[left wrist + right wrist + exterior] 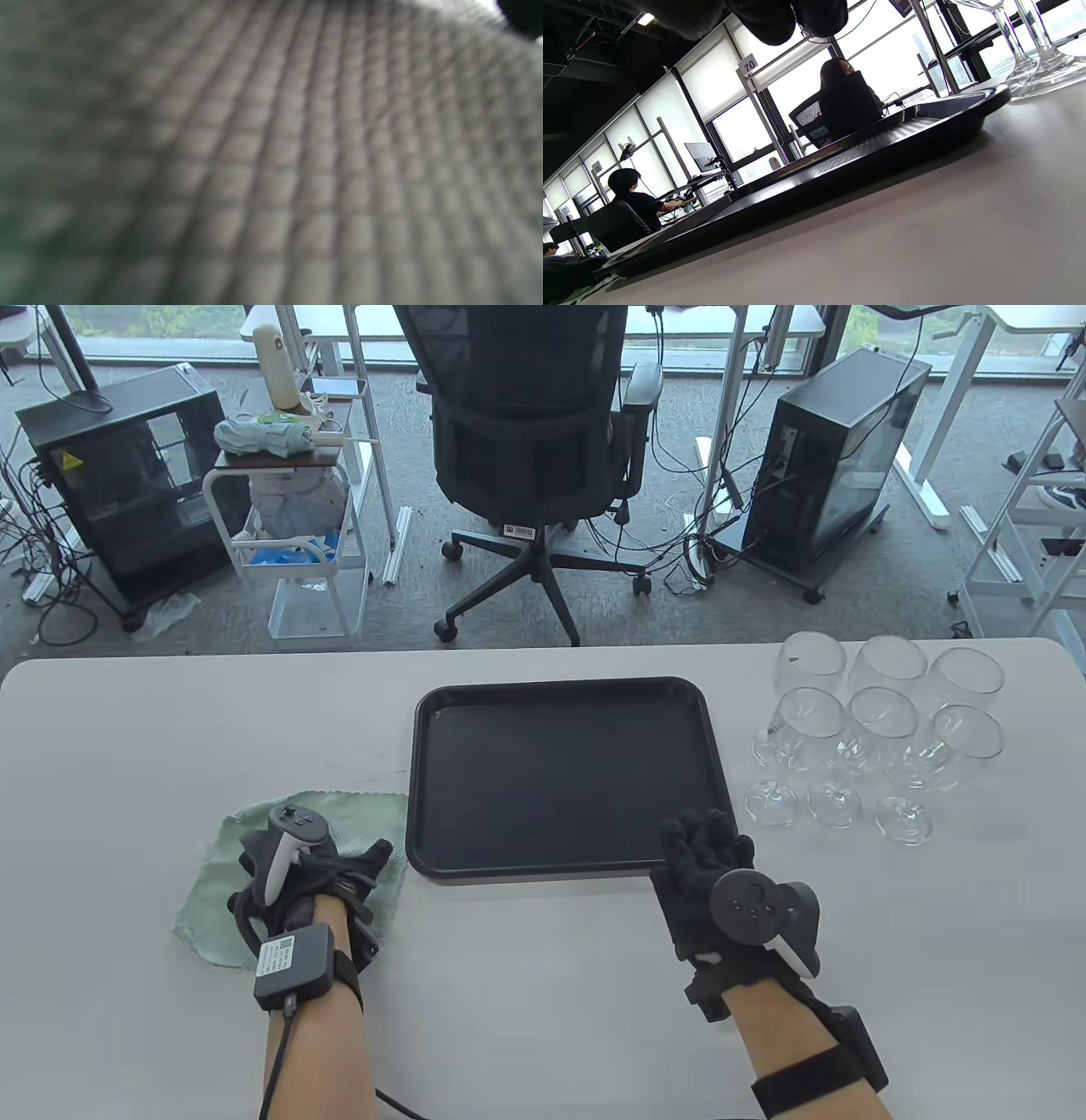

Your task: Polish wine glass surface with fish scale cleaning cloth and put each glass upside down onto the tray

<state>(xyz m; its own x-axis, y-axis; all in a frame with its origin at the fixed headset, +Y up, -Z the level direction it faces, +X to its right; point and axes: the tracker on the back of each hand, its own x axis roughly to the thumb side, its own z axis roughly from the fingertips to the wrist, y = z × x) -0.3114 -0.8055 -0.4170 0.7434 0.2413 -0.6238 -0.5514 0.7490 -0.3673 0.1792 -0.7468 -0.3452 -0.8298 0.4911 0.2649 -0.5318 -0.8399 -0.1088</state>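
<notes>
Table (543,984): wine glasses (874,729) upright.

A black office chair (530,466) stands on grey carpet (594,619) before bright windows (801,91).

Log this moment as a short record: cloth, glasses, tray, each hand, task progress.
cloth: green cloth lies flat on the table, left of the tray
glasses: six wine glasses stand upright in two rows, right of the tray
tray: black tray, no glass on it
left hand: left hand rests on the cloth
right hand: right hand over the tray's near right corner, holds nothing
progress: no glass on the tray yet
</notes>
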